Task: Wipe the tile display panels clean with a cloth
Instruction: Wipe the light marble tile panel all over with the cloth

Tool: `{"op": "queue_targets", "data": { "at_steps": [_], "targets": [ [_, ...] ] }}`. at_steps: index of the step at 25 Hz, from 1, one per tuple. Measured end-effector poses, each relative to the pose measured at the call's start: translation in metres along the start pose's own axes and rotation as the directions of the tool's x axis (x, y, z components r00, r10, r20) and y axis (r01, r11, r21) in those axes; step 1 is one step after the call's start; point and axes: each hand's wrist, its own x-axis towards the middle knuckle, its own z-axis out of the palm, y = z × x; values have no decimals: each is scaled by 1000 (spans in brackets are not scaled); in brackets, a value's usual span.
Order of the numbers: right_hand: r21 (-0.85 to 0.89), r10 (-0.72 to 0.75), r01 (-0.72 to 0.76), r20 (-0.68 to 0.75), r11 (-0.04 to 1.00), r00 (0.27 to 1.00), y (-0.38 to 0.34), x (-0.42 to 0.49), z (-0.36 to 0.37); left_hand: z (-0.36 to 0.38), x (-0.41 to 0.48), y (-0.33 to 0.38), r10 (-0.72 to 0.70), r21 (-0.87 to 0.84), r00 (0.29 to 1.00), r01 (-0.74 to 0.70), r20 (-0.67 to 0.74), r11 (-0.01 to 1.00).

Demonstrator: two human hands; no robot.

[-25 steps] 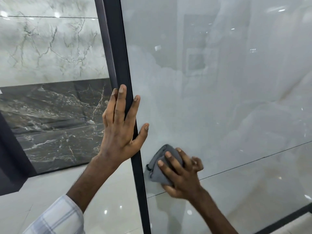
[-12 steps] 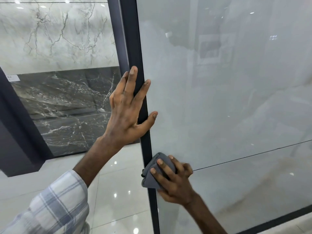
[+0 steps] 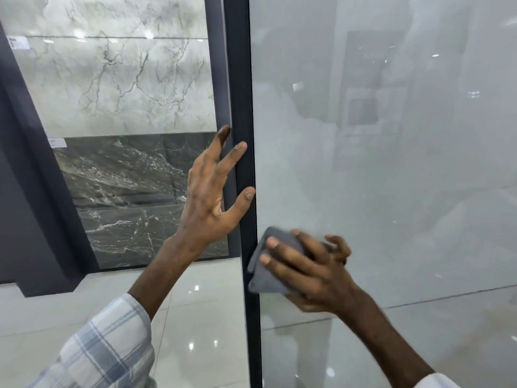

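right hand (image 3: 310,273) fingers curled over grey cloth (image 3: 265,278), pressed on pale panel (image 3: 391,163) at dark frame (image 3: 243,107). left hand (image 3: 209,191) fingers spread, bracing frame. risk: cloth catches frame edge, leaving an unwiped streak.

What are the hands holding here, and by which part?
The right hand grips the folded grey cloth across its right half, fingers over the front, pressing it on the pale panel. The left hand holds nothing; its fingertips touch the dark frame.
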Motion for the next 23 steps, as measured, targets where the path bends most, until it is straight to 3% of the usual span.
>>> {"op": "queue_targets", "data": {
  "at_steps": [1, 3, 4, 5, 6, 8, 9, 10, 12, 13, 14, 16, 18, 20, 22, 23],
  "targets": [
    [-53, 143, -145, -45, 988, 989, 18, 8, -6, -1, 1, -1, -10, -5, 1000, 10, -13, 1000],
    [-48, 447, -461, -170, 886, 878, 36, 31, -13, -2, 5, -2, -44, -7, 998, 44, -41, 999],
    [-31, 485, -499, -192, 866, 853, 32, 40, -11, -1, 6, -1, -57, -8, 997, 57, -53, 998],
    [-30, 415, -426, -171, 904, 894, 26, 44, -9, 1, 5, 1, -63, -10, 996, 62, -60, 998],
    [-28, 252, -257, -122, 966, 960, 21, 44, -6, 3, 4, 2, -64, -18, 996, 63, -64, 998],
    [-68, -41, 39, -43, 997, 998, 38, 44, -13, 5, 0, 4, -70, -46, 995, 67, -67, 997],
    [-100, -42, 37, -48, 994, 998, 55, 49, -20, 6, -2, 5, -77, -48, 995, 74, -65, 996],
    [-131, 75, -87, -92, 987, 993, 73, 58, -26, 7, -4, 6, -79, -30, 995, 77, -59, 997],
    [-91, 435, -466, -238, 880, 868, 93, 86, -39, 9, -9, 9, -69, 52, 997, 70, -20, 996],
    [-67, 515, -549, -272, 833, 813, 91, 97, -38, 11, -11, 11, -59, 100, 998, 59, -5, 993],
    [-62, 495, -527, -262, 848, 828, 84, 105, -35, 12, -14, 12, -48, 139, 999, 47, 0, 989],
    [-68, 250, -261, -141, 963, 958, 71, 112, -33, 11, -17, 13, -34, 178, 999, 32, 11, 983],
    [-130, 68, -77, -69, 989, 995, 89, 118, -42, 9, -19, 13, -29, 189, 999, 21, 36, 982],
    [-172, 210, -231, -131, 958, 969, 115, 138, -53, 8, -17, 15, -30, 204, 999, 21, 41, 979],
    [-111, 436, -462, -202, 880, 877, 121, 165, -59, 8, -16, 16, -28, 219, 998, 16, 52, 976],
    [-104, 432, -460, -211, 882, 877, 116, 175, -57, 8, -16, 17, -22, 226, 998, 9, 52, 974]
  ]
}}
